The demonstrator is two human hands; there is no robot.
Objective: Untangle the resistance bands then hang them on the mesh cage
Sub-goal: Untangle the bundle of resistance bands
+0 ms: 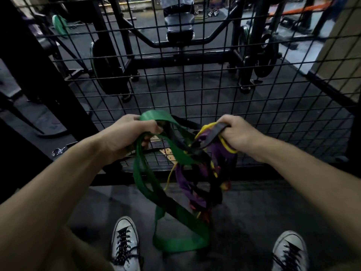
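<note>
A tangle of resistance bands [195, 163] is held just in front of the mesh cage [214, 90]. The green band [148, 184] is gripped by the curled left hand [130, 133]; black and yellow bands are clenched in the right hand [238, 133].

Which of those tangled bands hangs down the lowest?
The wide green band. Its loop drops between the shoes, well below the purple, yellow and black bands bunched higher.
</note>
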